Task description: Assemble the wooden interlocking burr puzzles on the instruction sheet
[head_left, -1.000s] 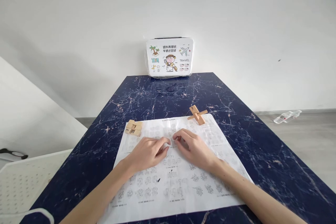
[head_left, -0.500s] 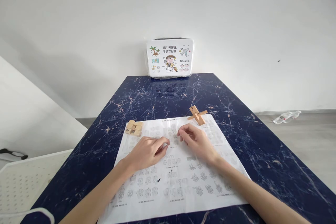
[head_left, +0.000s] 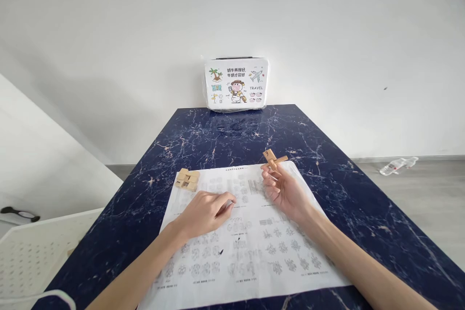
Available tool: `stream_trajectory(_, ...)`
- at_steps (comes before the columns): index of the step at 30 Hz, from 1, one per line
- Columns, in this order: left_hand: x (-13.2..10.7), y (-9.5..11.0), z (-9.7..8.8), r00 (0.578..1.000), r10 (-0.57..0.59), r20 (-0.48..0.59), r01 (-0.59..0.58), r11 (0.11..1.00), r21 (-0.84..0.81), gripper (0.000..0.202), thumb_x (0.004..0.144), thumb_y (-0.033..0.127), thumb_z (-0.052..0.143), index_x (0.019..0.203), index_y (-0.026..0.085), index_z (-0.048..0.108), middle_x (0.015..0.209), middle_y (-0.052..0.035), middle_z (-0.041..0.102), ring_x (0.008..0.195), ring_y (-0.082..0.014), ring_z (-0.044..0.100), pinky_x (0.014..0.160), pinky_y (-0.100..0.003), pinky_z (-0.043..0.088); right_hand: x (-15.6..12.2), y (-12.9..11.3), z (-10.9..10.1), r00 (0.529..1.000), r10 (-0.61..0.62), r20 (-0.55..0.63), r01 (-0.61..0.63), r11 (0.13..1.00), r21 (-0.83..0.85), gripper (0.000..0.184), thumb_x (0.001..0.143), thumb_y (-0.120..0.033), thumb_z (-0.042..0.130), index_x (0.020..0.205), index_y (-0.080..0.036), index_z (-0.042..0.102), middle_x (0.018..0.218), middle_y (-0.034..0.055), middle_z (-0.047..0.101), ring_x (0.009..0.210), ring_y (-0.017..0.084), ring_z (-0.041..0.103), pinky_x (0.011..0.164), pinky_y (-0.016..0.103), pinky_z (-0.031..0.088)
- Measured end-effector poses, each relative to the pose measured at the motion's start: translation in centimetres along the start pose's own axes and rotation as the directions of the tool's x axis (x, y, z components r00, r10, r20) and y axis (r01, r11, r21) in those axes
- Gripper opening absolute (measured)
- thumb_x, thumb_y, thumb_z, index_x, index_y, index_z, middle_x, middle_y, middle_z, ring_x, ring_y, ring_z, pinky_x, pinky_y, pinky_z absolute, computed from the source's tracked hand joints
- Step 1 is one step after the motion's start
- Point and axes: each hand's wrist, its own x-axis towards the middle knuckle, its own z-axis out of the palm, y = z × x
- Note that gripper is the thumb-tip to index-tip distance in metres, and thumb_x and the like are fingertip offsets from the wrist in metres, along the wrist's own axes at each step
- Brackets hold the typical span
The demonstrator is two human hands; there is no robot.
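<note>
My left hand [head_left: 205,212] rests on a white printed sheet [head_left: 250,256], its fingers curled under, with nothing visible in them. My right hand [head_left: 286,190] is raised off the sheet near its far right corner, palm turned left and fingers loosely spread. Its fingertips are at the base of a wooden cross-shaped puzzle piece [head_left: 273,159], and no grip shows. A small cluster of wooden blocks [head_left: 186,179] lies at the sheet's far left corner, well beyond my left hand.
The sheet lies on a dark blue marbled table [head_left: 232,131]. A white cartoon-printed box [head_left: 237,82] stands against the wall at the table's far edge. A white perforated basket [head_left: 32,247] sits low on the left. A plastic bottle [head_left: 397,165] lies on the floor at right.
My right hand has left the sheet's middle and moved forward and right to the wooden cross piece. My left hand has stayed in place. The view has tilted slightly.
</note>
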Motion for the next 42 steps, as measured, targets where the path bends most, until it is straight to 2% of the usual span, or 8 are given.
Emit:
stream_trajectory(8, 0.0, 0.0, 0.0, 1.000, -0.001, 0.000, 0.001, 1.000, -0.010, 0.015, 0.104, 0.019, 0.049, 0.102, 0.020, 0.063, 0.057, 0.0078, 0.055, 0.045, -0.0087, 0.048, 0.050, -0.023, 0.036, 0.0, 0.4, 0.4, 1.000, -0.005, 0.012, 0.005, 0.999, -0.033, 0.027, 0.086, -0.036, 0.086, 0.094, -0.021, 0.065, 0.076, -0.0037, 0.055, 0.055, 0.007, 0.044, 0.043, 0.014, 0.041)
stream_trajectory(14, 0.0, -0.3, 0.4, 0.989, -0.102, -0.106, 0.098, 0.994, -0.040, 0.011, 0.103, 0.022, 0.053, 0.104, 0.022, 0.064, 0.059, 0.0079, 0.055, 0.049, -0.0097, 0.051, 0.055, -0.025, 0.039, -1.4, 1.0, 1.8, 0.993, -0.004, 0.116, 0.055, 0.897, -0.438, 0.043, 0.096, -0.059, 0.068, 0.081, -0.019, 0.062, 0.065, -0.0031, 0.054, 0.051, 0.010, 0.043, 0.048, 0.025, 0.036)
stream_trajectory(18, 0.3, -0.2, 0.3, 0.895, -0.358, -0.265, 0.289, 0.920, -0.265, 0.010, 0.105, 0.030, 0.053, 0.106, 0.022, 0.060, 0.060, 0.0079, 0.050, 0.052, -0.0115, 0.051, 0.055, -0.025, 0.042, -2.0, 1.3, 1.7, 0.972, 0.061, 0.229, 0.101, 0.766, -0.635, 0.045, 0.103, -0.057, 0.056, 0.076, -0.021, 0.058, 0.053, -0.0059, 0.047, 0.046, 0.010, 0.035, 0.051, 0.028, 0.030)
stream_trajectory(21, 0.6, 0.1, -0.4, 0.815, -0.497, -0.299, 0.344, 0.829, -0.440, 0.018, 0.105, 0.039, 0.055, 0.112, 0.023, 0.057, 0.082, 0.0007, 0.063, 0.071, -0.0155, 0.062, 0.065, -0.028, 0.053, -2.2, 1.4, 1.4, 0.949, 0.118, 0.294, 0.115, 0.736, -0.667, 0.044, 0.104, -0.049, 0.053, 0.069, -0.022, 0.053, 0.048, -0.0062, 0.044, 0.046, 0.011, 0.032, 0.052, 0.029, 0.027)
stream_trajectory(25, 0.8, 0.5, -1.5, 0.922, -0.353, -0.160, 0.207, 0.798, -0.566, 0.046, 0.099, 0.054, 0.065, 0.136, 0.028, 0.056, 0.138, -0.0128, 0.063, 0.121, -0.0272, 0.065, 0.104, -0.046, 0.056, -2.6, 1.2, 1.3, 0.911, 0.201, 0.360, 0.082, 0.768, -0.635, 0.042, 0.097, -0.044, 0.057, 0.063, -0.024, 0.043, 0.050, -0.0075, 0.039, 0.045, 0.009, 0.024, 0.050, 0.029, 0.023)
stream_trajectory(28, 0.7, 0.7, -1.9, 0.976, -0.215, 0.037, 0.181, 0.705, -0.685, 0.077, 0.088, 0.063, 0.078, 0.153, 0.034, 0.049, 0.159, -0.0137, 0.051, 0.144, -0.0357, 0.053, 0.116, -0.055, 0.049, -2.8, 0.8, 1.6, 0.856, 0.302, 0.420, 0.034, 0.777, -0.628, 0.038, 0.091, -0.043, 0.059, 0.064, -0.025, 0.041, 0.051, -0.0097, 0.033, 0.045, 0.008, 0.018, 0.047, 0.027, 0.019)
stream_trajectory(33, 0.6, 1.1, -1.6, 0.980, -0.109, 0.163, 0.196, 0.591, -0.782, 0.090, 0.071, 0.055, 0.095, 0.150, 0.035, 0.057, 0.156, -0.0125, 0.057, 0.143, -0.0398, 0.055, 0.119, -0.061, 0.044, -3.0, 0.6, 1.6, 0.760, 0.439, 0.479, -0.045, 0.771, -0.635, 0.036, 0.087, -0.041, 0.059, 0.062, -0.025, 0.039, 0.051, -0.0105, 0.029, 0.045, 0.007, 0.016, 0.045, 0.025, 0.017)
stream_trajectory(42, 0.4, 1.2, -1.0, 0.968, -0.249, 0.033, 0.200, 0.682, -0.703, 0.093, 0.066, 0.046, 0.099, 0.148, 0.034, 0.056, 0.149, -0.0111, 0.061, 0.136, -0.0367, 0.059, 0.116, -0.057, 0.047, -3.3, 0.8, 2.3, 0.817, 0.305, 0.489, 0.100, 0.761, -0.641, 0.039, 0.104, -0.054, 0.055, 0.084, -0.021, 0.056, 0.059, -0.0067, 0.048, 0.049, 0.010, 0.037, 0.055, 0.028, 0.031)
